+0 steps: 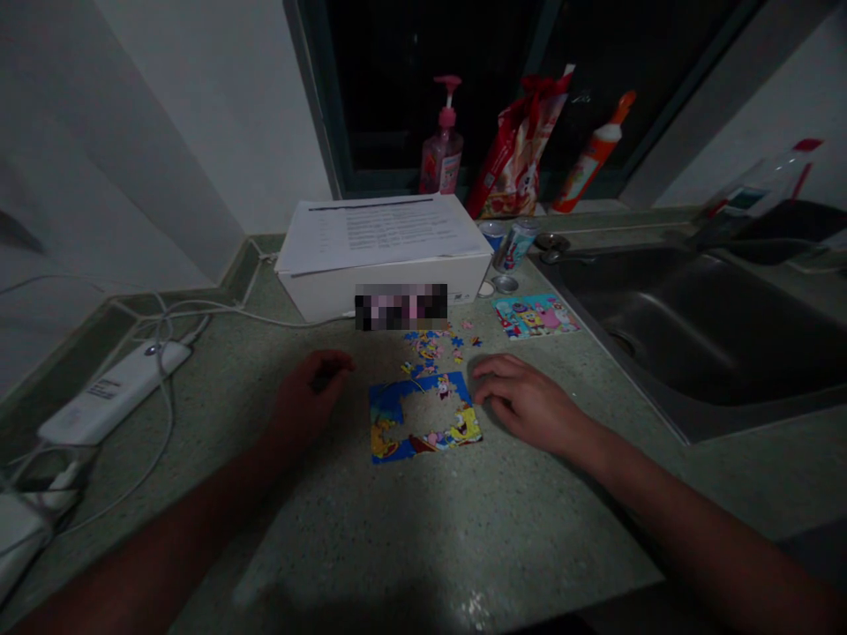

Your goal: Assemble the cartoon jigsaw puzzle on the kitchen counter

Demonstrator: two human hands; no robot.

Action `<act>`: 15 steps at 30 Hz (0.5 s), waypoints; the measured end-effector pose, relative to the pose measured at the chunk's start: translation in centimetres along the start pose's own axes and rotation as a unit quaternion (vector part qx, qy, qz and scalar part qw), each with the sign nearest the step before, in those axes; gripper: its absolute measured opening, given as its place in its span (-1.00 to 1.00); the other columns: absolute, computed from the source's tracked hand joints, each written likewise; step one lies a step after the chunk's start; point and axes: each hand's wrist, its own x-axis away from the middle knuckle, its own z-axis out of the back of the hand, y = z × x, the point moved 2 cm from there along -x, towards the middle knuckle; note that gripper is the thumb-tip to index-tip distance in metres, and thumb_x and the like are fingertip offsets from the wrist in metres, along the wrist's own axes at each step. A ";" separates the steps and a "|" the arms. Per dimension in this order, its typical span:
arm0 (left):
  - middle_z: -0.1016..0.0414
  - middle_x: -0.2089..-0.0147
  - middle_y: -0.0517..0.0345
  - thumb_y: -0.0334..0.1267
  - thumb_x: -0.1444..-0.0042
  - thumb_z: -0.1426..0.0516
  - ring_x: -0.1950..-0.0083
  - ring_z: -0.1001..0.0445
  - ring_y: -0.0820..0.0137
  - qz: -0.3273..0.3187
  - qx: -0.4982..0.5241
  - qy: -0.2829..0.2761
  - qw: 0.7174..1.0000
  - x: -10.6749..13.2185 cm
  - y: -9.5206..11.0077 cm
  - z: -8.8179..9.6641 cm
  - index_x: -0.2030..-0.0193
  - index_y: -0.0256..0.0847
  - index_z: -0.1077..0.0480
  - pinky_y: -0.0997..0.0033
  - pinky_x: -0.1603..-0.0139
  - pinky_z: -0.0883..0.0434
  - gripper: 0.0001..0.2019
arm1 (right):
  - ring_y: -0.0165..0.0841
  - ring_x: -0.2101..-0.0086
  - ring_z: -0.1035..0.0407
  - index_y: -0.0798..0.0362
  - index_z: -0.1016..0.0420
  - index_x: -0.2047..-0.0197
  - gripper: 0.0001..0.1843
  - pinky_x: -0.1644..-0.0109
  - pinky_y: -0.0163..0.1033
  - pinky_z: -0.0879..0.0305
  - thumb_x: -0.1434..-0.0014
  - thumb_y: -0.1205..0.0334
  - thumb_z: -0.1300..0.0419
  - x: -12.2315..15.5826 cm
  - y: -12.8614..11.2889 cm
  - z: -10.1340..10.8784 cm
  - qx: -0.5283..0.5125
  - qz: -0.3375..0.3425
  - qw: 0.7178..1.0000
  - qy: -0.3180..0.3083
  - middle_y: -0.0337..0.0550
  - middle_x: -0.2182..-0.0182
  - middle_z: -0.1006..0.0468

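Jigsaw puzzle (390,422) lies part-built on the speckled green countertop (371,547), a ring of blue and yellow cartoon pieces around a bare gap. The right hand (529,401) rests just beside its right edge, with the fingers (493,388) loosely curved and slightly apart, clamped on nothing. The left hand (311,390) hovers near the puzzle's upper left corner, with its fingers curled together; the dim light hides whether they pinch a piece. Loose puzzle pieces (430,350) lie scattered just above the puzzle, and a small picture card (535,316) lies to their right. Beyond them stands a white box (397,295) topped with printed papers (380,234), with a drink can (514,245) beside it. A steel sink (688,326) sits to the right. A power strip (112,392) and white cables (165,353) lie to the left. A pink pump bottle (442,145), a red snack bag (516,150) and an orange tube (592,154) stand along the window.
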 end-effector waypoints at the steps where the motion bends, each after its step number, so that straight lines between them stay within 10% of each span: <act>1: -0.72 0.09 0.06 -0.10 -0.19 -0.19 0.02 -0.68 0.13 -0.001 -0.002 0.002 1.000 0.0 0.0 0.0 0.14 -0.05 -0.55 -0.03 -0.16 -0.59 -0.82 | -0.13 -0.07 -0.56 -0.05 -0.68 0.20 -0.62 -0.20 0.12 -0.55 -0.24 0.55 -0.09 0.0 0.0 0.0 0.000 0.000 1.000 -0.001 -0.05 0.00 -0.67; 15: -0.72 0.11 0.06 -0.09 -0.17 -0.18 0.04 -0.68 0.13 -0.001 -0.007 0.004 1.000 0.0 0.5 0.0 0.15 -0.06 -0.52 0.00 -0.14 -0.61 -0.81 | -0.11 -0.11 -0.55 -0.02 -0.68 0.06 -0.61 -0.23 0.14 -0.55 -0.27 0.54 -0.11 0.1 0.2 -0.4 0.010 -0.006 1.000 0.005 0.00 -0.04 -0.66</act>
